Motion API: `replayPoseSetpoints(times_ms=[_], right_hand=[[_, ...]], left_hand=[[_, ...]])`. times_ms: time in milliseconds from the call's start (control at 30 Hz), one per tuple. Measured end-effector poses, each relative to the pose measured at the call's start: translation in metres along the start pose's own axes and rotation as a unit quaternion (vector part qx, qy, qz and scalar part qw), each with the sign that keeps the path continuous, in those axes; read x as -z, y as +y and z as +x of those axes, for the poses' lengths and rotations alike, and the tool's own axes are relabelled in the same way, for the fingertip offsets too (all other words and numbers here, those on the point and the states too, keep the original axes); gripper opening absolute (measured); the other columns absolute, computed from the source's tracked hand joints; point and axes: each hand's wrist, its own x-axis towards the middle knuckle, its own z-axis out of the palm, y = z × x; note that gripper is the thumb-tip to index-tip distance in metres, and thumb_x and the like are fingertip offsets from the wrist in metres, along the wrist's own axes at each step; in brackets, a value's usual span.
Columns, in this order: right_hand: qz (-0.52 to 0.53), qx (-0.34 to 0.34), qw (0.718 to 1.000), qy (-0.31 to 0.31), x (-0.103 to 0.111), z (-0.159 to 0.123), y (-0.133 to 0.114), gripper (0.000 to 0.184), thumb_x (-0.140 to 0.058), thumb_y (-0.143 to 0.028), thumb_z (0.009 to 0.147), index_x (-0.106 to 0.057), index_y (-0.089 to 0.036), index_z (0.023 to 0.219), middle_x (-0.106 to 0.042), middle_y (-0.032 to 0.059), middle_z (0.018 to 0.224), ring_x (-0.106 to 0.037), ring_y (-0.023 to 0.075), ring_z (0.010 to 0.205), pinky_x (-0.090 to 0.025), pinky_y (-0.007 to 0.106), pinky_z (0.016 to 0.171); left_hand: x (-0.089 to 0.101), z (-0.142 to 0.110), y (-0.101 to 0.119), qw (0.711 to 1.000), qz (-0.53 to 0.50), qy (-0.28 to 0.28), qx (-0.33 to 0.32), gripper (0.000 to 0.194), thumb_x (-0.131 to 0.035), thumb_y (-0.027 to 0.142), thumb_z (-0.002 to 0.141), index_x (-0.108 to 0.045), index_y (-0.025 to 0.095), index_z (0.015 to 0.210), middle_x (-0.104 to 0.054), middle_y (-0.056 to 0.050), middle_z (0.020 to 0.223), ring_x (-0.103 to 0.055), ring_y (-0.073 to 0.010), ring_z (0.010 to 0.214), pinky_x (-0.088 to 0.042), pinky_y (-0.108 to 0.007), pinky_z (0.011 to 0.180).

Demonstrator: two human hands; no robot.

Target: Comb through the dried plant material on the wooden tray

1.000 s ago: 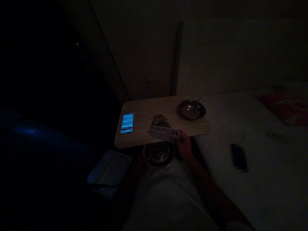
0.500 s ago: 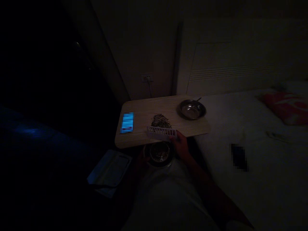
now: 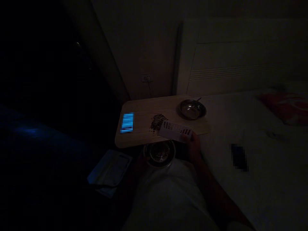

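Note:
My right hand (image 3: 193, 146) grips a white slotted plastic piece (image 3: 175, 131) by its right end, above the front edge of the small wooden table (image 3: 141, 109). Just left of the piece lies a heap of dark seed-like bits (image 3: 157, 122), too dim to name exactly. Below the table edge, a round metal bowl (image 3: 160, 152) has small bits scattered in its bottom. My left hand (image 3: 143, 162), mostly lost in the dark, holds the bowl's left rim with the thumb over it.
A shiny metal bowl (image 3: 192, 109) with a handle-like tip behind it stands at the table's back right. A glowing blurred screen (image 3: 127, 122) lies at the left. A pale tray or lid (image 3: 109, 171) is lower left. On the bed (image 3: 221, 128) lies a dark blurred object (image 3: 239, 157).
My right hand has moved right with the slotted piece, tilting it and uncovering the near side of the heap. Bits at the heap's near edge look more spread. The left hand stays at the bowl.

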Motion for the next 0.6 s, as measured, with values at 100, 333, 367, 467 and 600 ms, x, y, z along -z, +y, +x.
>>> replayPoseSetpoints(times_ms=[100, 333, 367, 467, 600], right_hand=[[-0.019, 0.013, 0.999, -0.04, -0.008, -0.004, -0.005, 0.027, -0.072, -0.039, 0.077, -0.071, -0.02, 0.096, -0.074, 0.003, 0.091, -0.065, 0.0212, 0.082, -0.052, 0.033, 0.077], [-0.071, 0.048, 0.991, -0.106, -0.017, -0.01, -0.015, 0.022, -0.069, -0.04, 0.08, -0.074, -0.022, 0.091, -0.073, 0.0006, 0.083, -0.064, 0.0205, 0.077, -0.052, 0.031, 0.069], [-0.068, 0.045, 0.991, -0.105, -0.015, -0.01, -0.015, 0.022, -0.07, -0.039, 0.079, -0.074, -0.022, 0.091, -0.073, 0.0008, 0.083, -0.064, 0.0207, 0.076, -0.052, 0.031, 0.069], [-0.047, 0.027, 0.995, -0.086, -0.008, -0.007, -0.011, 0.023, -0.073, -0.038, 0.075, -0.074, -0.021, 0.09, -0.074, 0.0016, 0.084, -0.065, 0.021, 0.076, -0.052, 0.032, 0.071], [-0.009, 0.004, 1.0, -0.018, 0.0, -0.002, -0.005, 0.026, -0.074, -0.037, 0.074, -0.072, -0.021, 0.094, -0.074, 0.0025, 0.09, -0.066, 0.0213, 0.08, -0.053, 0.034, 0.076]], left_hand=[[-0.006, -0.003, 0.002, 1.0, -0.002, 0.004, -0.007, 0.065, -0.079, 0.015, 0.058, -0.067, 0.026, 0.12, -0.071, -0.006, 0.123, -0.055, -0.0376, 0.128, -0.042, -0.052, 0.108], [-0.016, -0.008, 0.005, 1.0, -0.003, -0.02, -0.014, 0.065, -0.078, 0.017, 0.063, -0.063, 0.026, 0.126, -0.066, -0.008, 0.134, -0.052, -0.0384, 0.131, -0.04, -0.055, 0.109], [-0.015, -0.007, 0.004, 1.0, -0.004, -0.022, -0.015, 0.066, -0.078, 0.017, 0.063, -0.063, 0.026, 0.127, -0.066, -0.008, 0.134, -0.052, -0.0385, 0.131, -0.04, -0.055, 0.109], [-0.01, -0.002, 0.001, 1.0, -0.006, -0.017, -0.01, 0.069, -0.079, 0.018, 0.06, -0.063, 0.026, 0.127, -0.067, -0.008, 0.132, -0.052, -0.0393, 0.131, -0.042, -0.054, 0.107], [-0.001, 0.002, -0.001, 1.0, 0.002, 0.012, -0.009, 0.069, -0.082, 0.017, 0.055, -0.067, 0.026, 0.122, -0.07, -0.006, 0.127, -0.053, -0.0387, 0.129, -0.044, -0.051, 0.106]])
